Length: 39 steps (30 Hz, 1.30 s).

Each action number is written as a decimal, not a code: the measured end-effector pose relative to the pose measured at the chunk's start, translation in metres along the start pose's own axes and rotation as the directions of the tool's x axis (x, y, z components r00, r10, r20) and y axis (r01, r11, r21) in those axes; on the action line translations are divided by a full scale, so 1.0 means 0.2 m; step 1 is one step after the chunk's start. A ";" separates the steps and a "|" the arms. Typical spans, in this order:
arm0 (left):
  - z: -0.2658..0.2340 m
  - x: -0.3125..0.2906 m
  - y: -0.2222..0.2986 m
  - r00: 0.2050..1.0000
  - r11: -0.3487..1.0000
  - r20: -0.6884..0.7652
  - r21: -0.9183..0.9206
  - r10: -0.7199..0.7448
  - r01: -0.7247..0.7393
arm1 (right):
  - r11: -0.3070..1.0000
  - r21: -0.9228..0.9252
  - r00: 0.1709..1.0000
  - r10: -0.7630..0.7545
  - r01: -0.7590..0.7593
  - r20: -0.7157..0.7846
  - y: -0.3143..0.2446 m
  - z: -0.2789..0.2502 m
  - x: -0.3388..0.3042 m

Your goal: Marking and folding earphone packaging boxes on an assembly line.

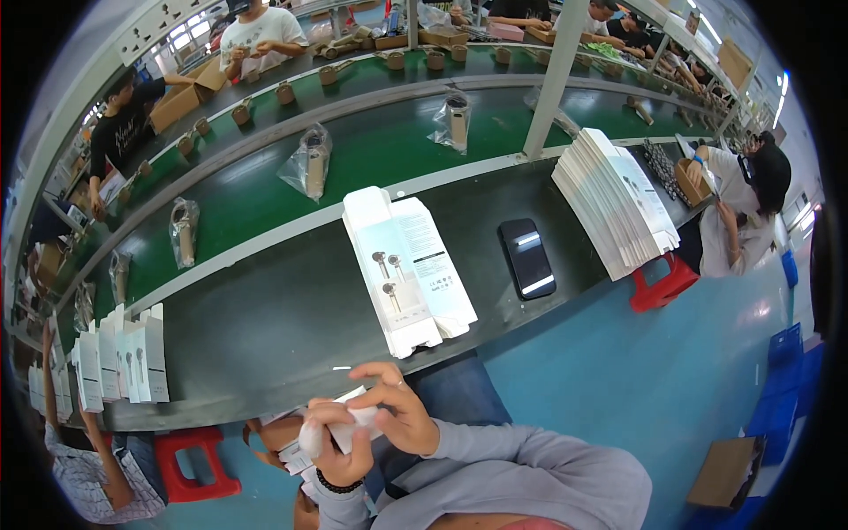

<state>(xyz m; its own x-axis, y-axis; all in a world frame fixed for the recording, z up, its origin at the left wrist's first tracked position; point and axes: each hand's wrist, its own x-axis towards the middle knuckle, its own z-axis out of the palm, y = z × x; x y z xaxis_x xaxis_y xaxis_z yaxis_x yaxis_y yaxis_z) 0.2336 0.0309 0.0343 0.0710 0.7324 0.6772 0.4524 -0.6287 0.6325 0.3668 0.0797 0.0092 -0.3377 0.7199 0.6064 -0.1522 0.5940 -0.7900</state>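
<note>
Close to my body, at the near edge of the table, my left hand (334, 446) and my right hand (399, 413) are closed on a white carton (343, 431), seen only in part between the fingers. My fingers hide most of its shape. White coverings show on some fingertips. Just beyond my hands lies a stack of flat, unfolded white cartons (406, 269) printed with pictures of earphones. A black smartphone (527, 259) rests to the right of that stack.
A fanned pile of flat cartons (609, 208) lies at the table's right end; several standing cartons (132, 358) are at the left. Beyond runs a green conveyor (238, 190) carrying bagged items (315, 161). Co-workers sit around. Red stools (196, 464) and blue crates (782, 389) stand on the floor.
</note>
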 end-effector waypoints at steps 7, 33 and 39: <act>0.08 0.02 0.06 0.992 0.978 -0.043 0.182 0.116 -0.107 | 0.729 0.531 0.900 0.379 -0.433 0.214 -0.02 -0.07 -0.03; -0.07 0.21 0.36 0.858 0.916 0.361 0.302 -0.367 0.265 | 0.994 0.073 0.907 0.047 -0.086 0.418 -0.11 -0.34 0.03; -0.35 0.13 0.35 0.876 0.917 -0.337 0.079 -0.344 0.390 | 0.899 -0.366 0.945 -0.131 0.241 0.301 -0.06 -0.70 0.21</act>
<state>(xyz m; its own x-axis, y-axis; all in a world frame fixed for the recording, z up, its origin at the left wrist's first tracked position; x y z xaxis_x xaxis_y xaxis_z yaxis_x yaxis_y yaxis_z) 0.2044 -0.0133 0.1230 -0.3931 0.7700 0.5026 0.5132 -0.2699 0.8147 0.4855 0.1534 0.0560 -0.5784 0.4941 0.6491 0.1215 0.8390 -0.5305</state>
